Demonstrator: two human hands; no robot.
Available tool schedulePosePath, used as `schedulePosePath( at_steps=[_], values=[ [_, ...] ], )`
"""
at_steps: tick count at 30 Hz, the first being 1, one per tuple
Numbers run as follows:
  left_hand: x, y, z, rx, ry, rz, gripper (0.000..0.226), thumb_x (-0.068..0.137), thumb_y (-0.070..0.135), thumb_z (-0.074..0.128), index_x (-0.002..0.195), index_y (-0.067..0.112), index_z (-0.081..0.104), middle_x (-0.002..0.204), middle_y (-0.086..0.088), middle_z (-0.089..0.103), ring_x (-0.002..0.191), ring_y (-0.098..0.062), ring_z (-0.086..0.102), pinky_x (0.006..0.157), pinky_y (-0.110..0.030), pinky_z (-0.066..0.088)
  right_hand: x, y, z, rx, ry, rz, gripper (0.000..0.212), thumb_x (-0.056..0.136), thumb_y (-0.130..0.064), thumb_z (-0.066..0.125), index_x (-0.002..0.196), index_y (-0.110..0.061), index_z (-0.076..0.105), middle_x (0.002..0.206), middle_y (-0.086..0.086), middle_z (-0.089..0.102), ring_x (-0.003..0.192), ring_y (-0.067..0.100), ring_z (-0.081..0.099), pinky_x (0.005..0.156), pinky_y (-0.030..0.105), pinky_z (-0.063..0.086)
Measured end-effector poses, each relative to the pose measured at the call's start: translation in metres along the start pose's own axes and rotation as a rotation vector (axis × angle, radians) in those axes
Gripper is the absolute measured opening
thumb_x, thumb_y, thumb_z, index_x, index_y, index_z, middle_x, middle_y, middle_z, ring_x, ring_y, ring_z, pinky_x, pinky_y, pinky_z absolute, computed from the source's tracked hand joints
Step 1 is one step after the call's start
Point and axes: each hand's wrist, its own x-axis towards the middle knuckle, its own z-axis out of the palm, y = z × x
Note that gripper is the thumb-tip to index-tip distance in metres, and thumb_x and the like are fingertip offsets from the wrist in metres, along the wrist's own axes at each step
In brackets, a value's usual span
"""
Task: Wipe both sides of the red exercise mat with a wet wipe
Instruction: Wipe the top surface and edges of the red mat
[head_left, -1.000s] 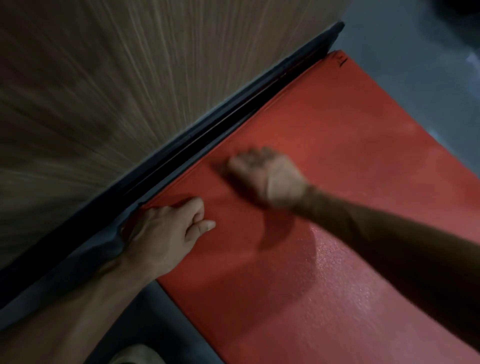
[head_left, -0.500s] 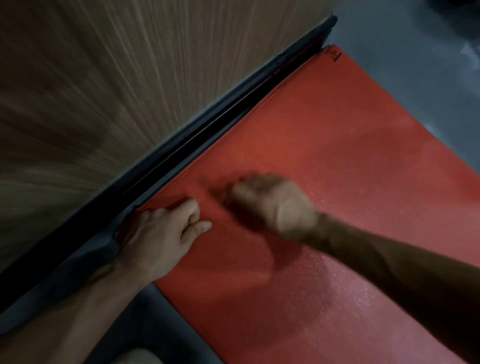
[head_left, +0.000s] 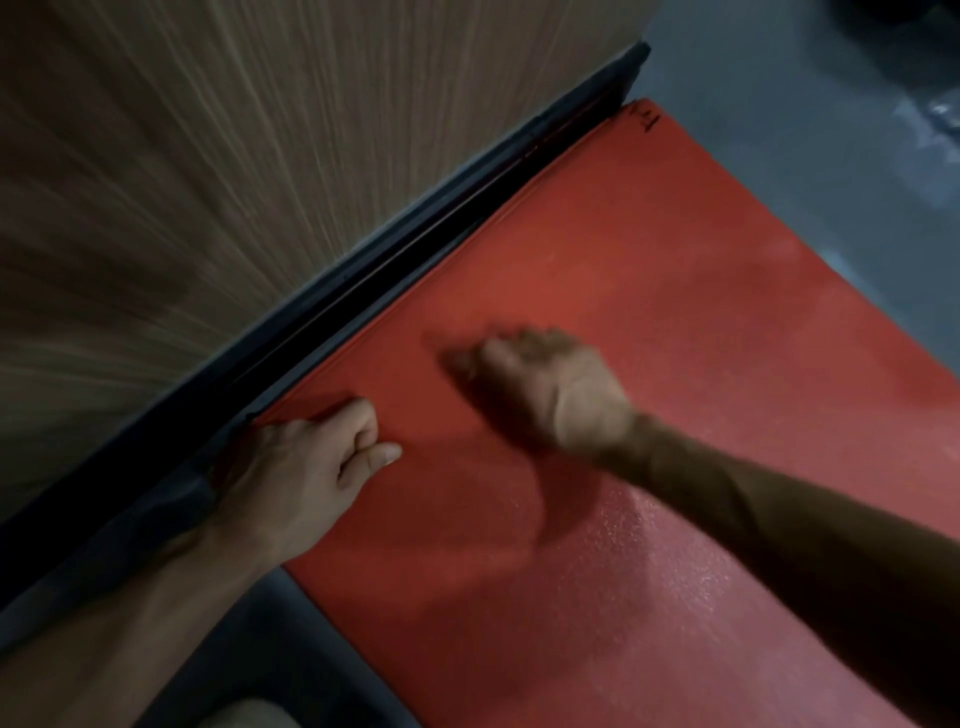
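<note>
Motion blur smeared the right hand so whatever its curled fingers held stayed hidden, the red mat ran off the near and right edges, and the left hand's fingertips were tucked out of sight.

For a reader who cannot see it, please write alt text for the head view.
A person's right hand, blurred and fisted, rubs a red exercise mat on a grey floor, while the left hand holds the mat's near corner beside a wood-grain wall. No wipe is visible.
</note>
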Motion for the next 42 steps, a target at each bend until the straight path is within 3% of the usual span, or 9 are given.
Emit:
schedulePosePath(
  at_steps=[6,16,22,25,28,34,38,41,42],
  values=[
    [-0.001,-0.001,0.0,0.041,-0.032,-0.024,0.039,0.09,0.07,0.042,0.078,0.033,0.039,0.045,0.009,0.047,0.037,-0.006,0.047,0.039,-0.028,0.038,0.047,0.121,-0.035,-0.152,0.185,0.761,0.041,0.099,-0.055,0.044,0.096,-0.015,0.054,0.092,0.018,0.067,0.085,0.042,0.064,0.062,0.044,0.043],
    [0.018,0.011,-0.015,-0.231,-0.236,-0.267,0.041,0.089,0.051,0.069,0.072,0.021,0.048,0.049,0.003,0.06,0.036,-0.011,0.059,0.05,-0.034,0.051,0.036,-0.008,0.015,0.001,-0.048,-0.173,0.024,0.1,-0.026,0.046,0.113,-0.014,0.061,0.093,0.008,0.065,0.08,0.03,0.061,0.07,0.038,0.047],
    [0.021,0.015,-0.019,-0.271,-0.289,-0.319,0.043,0.09,0.049,0.07,0.072,0.019,0.047,0.049,0.0,0.061,0.039,-0.015,0.064,0.054,-0.036,0.053,0.092,0.129,-0.028,-0.058,-0.045,0.723,0.036,0.093,-0.043,0.059,0.069,-0.018,0.054,0.063,0.0,0.059,0.061,0.025,0.066,0.046,0.027,0.041],
    [0.021,0.015,-0.019,-0.293,-0.304,-0.329,0.044,0.09,0.049,0.071,0.07,0.018,0.047,0.048,-0.001,0.059,0.039,-0.017,0.064,0.054,-0.039,0.055,0.099,0.137,-0.015,0.008,0.045,0.754,0.032,0.09,-0.051,0.056,0.087,-0.02,0.061,0.078,-0.001,0.062,0.079,0.028,0.069,0.059,0.036,0.046],
    [0.023,0.012,-0.019,-0.349,-0.324,-0.341,0.044,0.089,0.047,0.073,0.07,0.017,0.046,0.047,-0.003,0.057,0.04,-0.021,0.065,0.05,-0.03,0.048,0.099,0.109,-0.002,0.046,0.164,0.624,0.036,0.094,-0.052,0.049,0.1,-0.018,0.062,0.089,0.004,0.065,0.085,0.033,0.066,0.065,0.037,0.042],
    [0.028,0.009,-0.018,-0.447,-0.359,-0.419,0.042,0.088,0.042,0.076,0.069,0.018,0.046,0.049,-0.002,0.055,0.044,-0.028,0.067,0.043,-0.025,0.041,0.063,0.047,-0.005,0.105,-0.128,-0.046,0.023,0.103,-0.036,0.047,0.103,-0.016,0.058,0.087,0.005,0.057,0.074,0.026,0.058,0.064,0.035,0.047],
    [0.03,0.011,-0.018,-0.464,-0.365,-0.448,0.044,0.087,0.04,0.077,0.067,0.018,0.046,0.049,-0.002,0.054,0.045,-0.031,0.067,0.044,-0.025,0.039,0.08,0.11,-0.041,-0.133,0.012,0.441,0.034,0.103,-0.044,0.048,0.099,-0.011,0.056,0.093,0.013,0.063,0.087,0.034,0.067,0.061,0.036,0.038],
    [0.031,0.011,-0.019,-0.453,-0.368,-0.447,0.043,0.086,0.042,0.077,0.066,0.018,0.047,0.049,-0.001,0.056,0.045,-0.03,0.067,0.044,-0.025,0.04,0.087,0.14,-0.051,-0.218,-0.152,0.746,0.043,0.106,-0.028,0.048,0.113,0.014,0.047,0.134,0.001,0.05,0.119,0.028,0.057,0.083,0.034,0.033],
    [0.031,0.013,-0.019,-0.451,-0.371,-0.447,0.043,0.086,0.043,0.077,0.066,0.018,0.047,0.049,-0.002,0.056,0.044,-0.03,0.067,0.045,-0.026,0.04,0.092,0.145,-0.05,-0.179,-0.14,0.852,0.044,0.105,-0.024,0.05,0.128,0.014,0.044,0.128,0.024,0.053,0.123,0.028,0.054,0.085,0.031,0.031]
  ],
)
